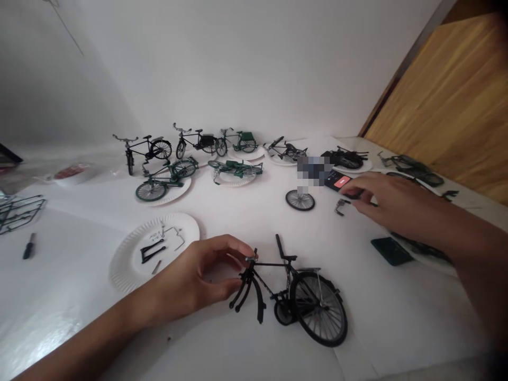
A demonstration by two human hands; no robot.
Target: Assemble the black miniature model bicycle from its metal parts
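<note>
My left hand (206,267) reaches in from the left, its thumb and fingers pinched around the front of a black model bicycle (273,288). This bicycle stands tilted on its rear wheel, and its bare fork hangs above the table. A thin black bar sticks up by its saddle. Farther right, my right hand (377,193) has its fingers curled at the near end of a smartphone (342,181) whose lit screen shows a red button; part of the screen is blurred. Close by on the table are a loose spoked wheel (300,200) and a small silver handlebar (340,206).
A paper plate (119,264) at left holds small wire and black parts. Several model bicycles (194,142) stand or lie along the back. On the left are a screwdriver (29,247) and a dark frame rack (21,211); at right, a green flat piece (391,251).
</note>
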